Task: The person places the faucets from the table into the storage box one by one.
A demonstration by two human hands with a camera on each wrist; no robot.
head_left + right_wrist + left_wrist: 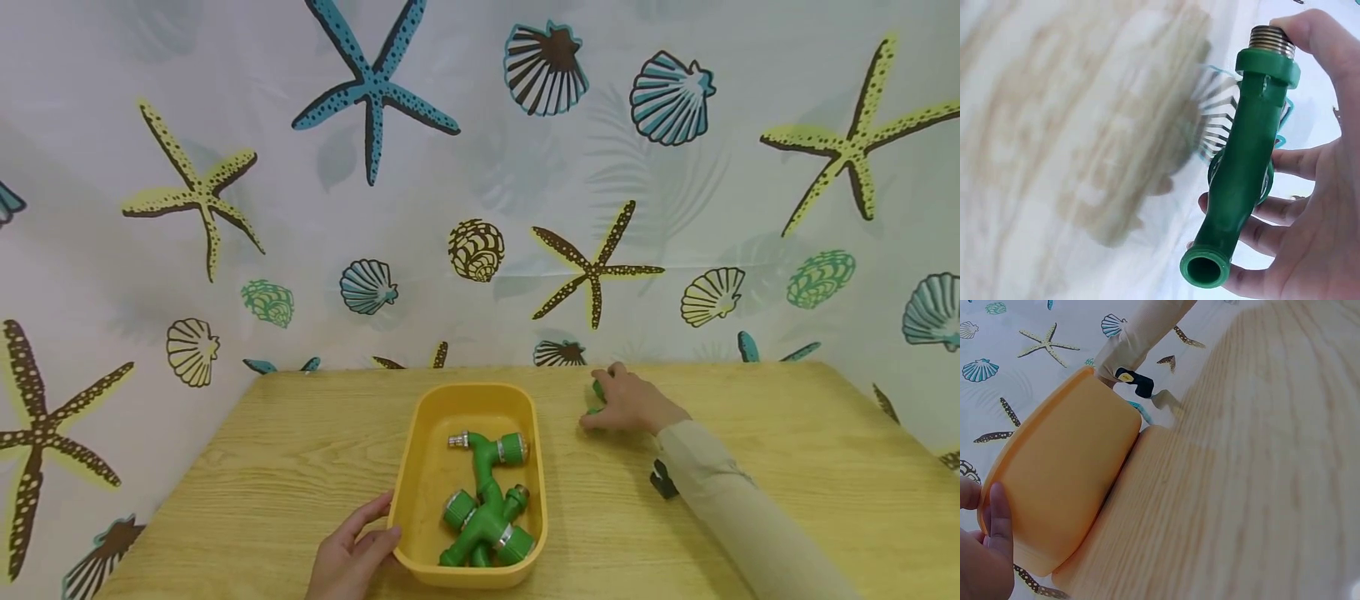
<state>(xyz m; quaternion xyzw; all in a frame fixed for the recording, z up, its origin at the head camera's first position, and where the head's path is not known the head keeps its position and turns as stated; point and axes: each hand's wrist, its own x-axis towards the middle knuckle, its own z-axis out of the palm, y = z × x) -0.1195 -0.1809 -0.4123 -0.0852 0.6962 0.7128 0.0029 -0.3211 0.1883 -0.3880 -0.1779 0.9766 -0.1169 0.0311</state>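
Observation:
A yellow plastic bin [405, 492] sits on the wooden table with green taps [491, 525] inside, each with a ribbed round knob and metal fittings. My left hand [356, 546] holds the bin by its near left rim; in the left wrist view, a finger [1000, 515] lies along the outer wall. To the right of the bin, near the table's back edge, my right hand [626, 404] grips another green tap [1244, 150]. Its thumb [1304, 31] presses the threaded brass end, and the other fingers curl behind the body, where the knob is mostly hidden.
The wooden table [300, 442] ends at a backdrop [465, 325] printed with starfish and shells. A small black object [663, 480] shows beside the right sleeve [742, 500]; the left wrist view puts a black piece [1138, 381] at that wrist.

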